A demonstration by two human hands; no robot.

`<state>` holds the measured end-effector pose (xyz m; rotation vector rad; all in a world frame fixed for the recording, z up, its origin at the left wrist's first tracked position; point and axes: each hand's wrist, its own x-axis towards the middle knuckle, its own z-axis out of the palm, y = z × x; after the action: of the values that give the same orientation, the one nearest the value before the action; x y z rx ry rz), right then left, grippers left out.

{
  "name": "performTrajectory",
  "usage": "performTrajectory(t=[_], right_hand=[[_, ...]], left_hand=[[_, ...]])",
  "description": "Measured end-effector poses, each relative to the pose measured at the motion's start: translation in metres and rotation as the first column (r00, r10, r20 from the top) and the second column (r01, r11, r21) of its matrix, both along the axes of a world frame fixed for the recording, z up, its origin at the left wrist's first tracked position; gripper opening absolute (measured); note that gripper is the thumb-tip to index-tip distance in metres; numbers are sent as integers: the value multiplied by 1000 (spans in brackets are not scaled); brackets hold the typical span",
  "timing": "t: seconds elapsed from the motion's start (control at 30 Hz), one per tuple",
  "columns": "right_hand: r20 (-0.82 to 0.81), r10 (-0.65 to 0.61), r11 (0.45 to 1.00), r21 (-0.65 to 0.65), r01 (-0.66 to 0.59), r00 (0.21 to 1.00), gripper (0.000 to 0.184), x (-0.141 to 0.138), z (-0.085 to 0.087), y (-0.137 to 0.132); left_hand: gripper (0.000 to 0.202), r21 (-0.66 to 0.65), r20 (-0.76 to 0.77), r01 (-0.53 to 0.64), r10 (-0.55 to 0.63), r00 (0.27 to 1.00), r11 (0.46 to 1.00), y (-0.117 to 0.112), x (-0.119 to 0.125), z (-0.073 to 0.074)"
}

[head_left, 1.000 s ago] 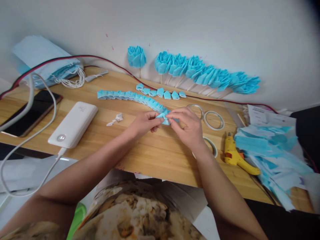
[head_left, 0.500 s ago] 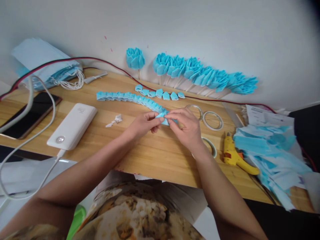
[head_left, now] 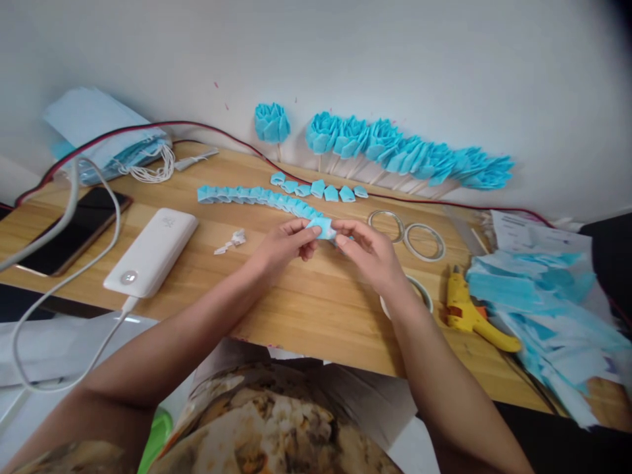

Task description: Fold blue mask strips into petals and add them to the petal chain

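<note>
Both hands meet over the middle of the wooden table. My left hand and my right hand pinch the near end of a long strip of folded blue petals, with a small blue folded piece held between the fingertips of both. The strip runs away to the left across the table. A short row of loose blue petals lies just behind it.
Finished blue paper flowers lean on the wall. Tape rings and a yellow glue gun lie to the right, beside a heap of blue scraps. A white power bank, a phone and cables lie left.
The camera view has shifted slightly. My fingers have worked the blue piece, with the right hand sliding a little to the right along it.
</note>
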<state>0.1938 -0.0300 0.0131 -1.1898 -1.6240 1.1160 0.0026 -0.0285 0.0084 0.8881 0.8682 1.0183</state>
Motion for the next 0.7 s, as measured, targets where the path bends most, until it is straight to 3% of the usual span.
performTrajectory(t=[0.2, 0.7], right_hand=[[-95, -22, 992, -123, 10, 995, 32, -3, -3, 1], [10, -54, 995, -79, 55, 998, 23, -5, 1, -1]], left_hand=[[28, 7, -23, 26, -26, 999, 1000, -1, 0, 0], [34, 6, -110, 65, -64, 992, 998, -1, 1, 4]])
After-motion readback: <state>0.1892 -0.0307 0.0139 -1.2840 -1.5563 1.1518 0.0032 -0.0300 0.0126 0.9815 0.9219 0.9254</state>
